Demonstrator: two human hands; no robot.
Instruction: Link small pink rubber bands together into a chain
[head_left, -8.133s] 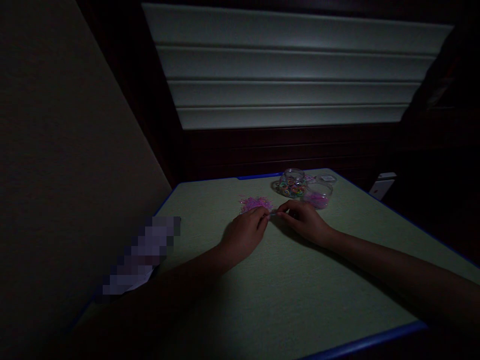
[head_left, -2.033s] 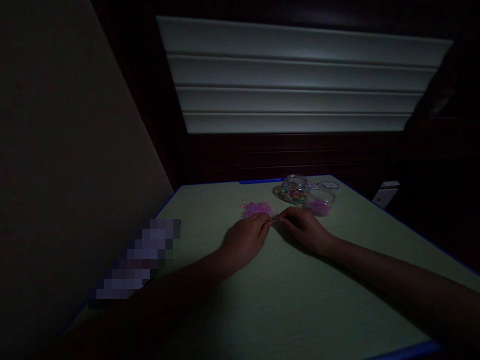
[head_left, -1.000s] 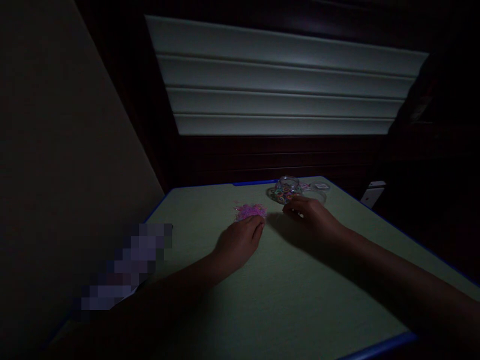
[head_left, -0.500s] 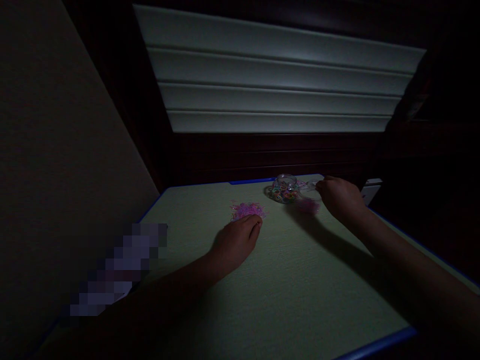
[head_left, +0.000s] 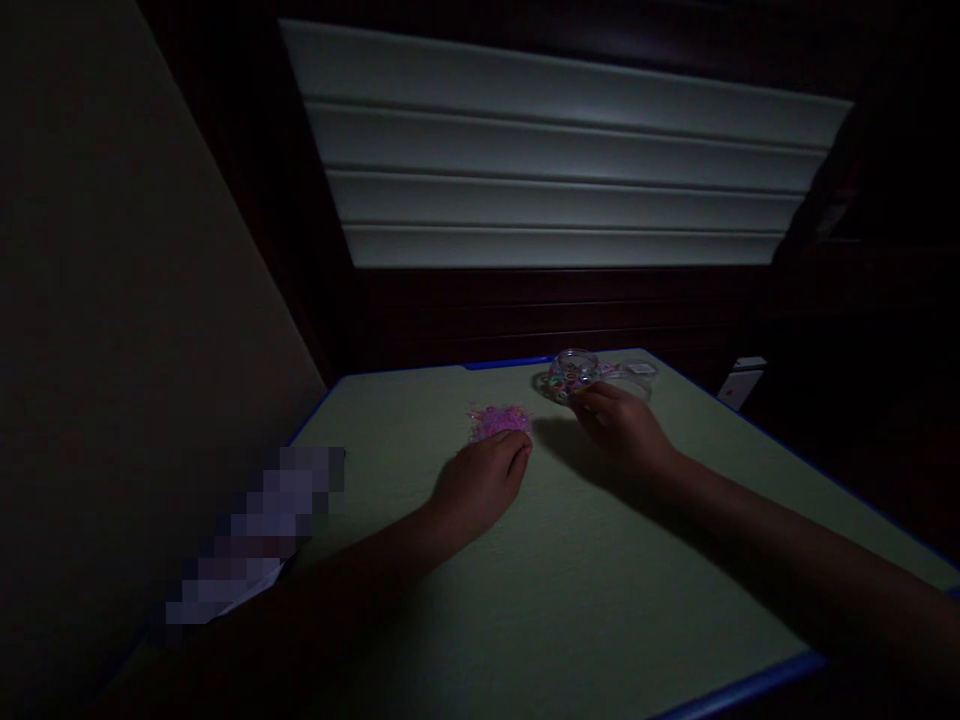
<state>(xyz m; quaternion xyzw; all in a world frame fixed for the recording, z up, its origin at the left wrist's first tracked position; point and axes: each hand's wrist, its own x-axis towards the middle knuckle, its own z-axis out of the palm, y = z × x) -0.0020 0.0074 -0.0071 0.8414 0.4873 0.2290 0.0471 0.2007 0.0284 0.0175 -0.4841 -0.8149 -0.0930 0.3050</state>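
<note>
A small heap of pink and purple bits (head_left: 501, 421) lies on the green table. My left hand (head_left: 484, 480) rests at the near edge of this heap, fingers pressed together; what they hold, if anything, is hidden. Farther right stands a round clear jar (head_left: 571, 372) containing multicoloured rings. My right hand (head_left: 626, 425) is in front of the jar, its fingertips closed near the jar's side, and anything between them is too small to tell. Behind that hand is a second clear container (head_left: 628, 385), partly covered by it. A clear round lid (head_left: 639, 369) lies near the back right corner.
The table (head_left: 465, 600) has a blue rim. A blurred-out object (head_left: 259, 535) lies along its left edge. A white box-like item (head_left: 741, 385) is beyond the right edge. Pale slatted panels are behind, with a wall at left.
My right hand has moved left and nearer, from the back right containers to the front of the jar. My left hand stays beside the pink heap. The view has shifted slightly.
</note>
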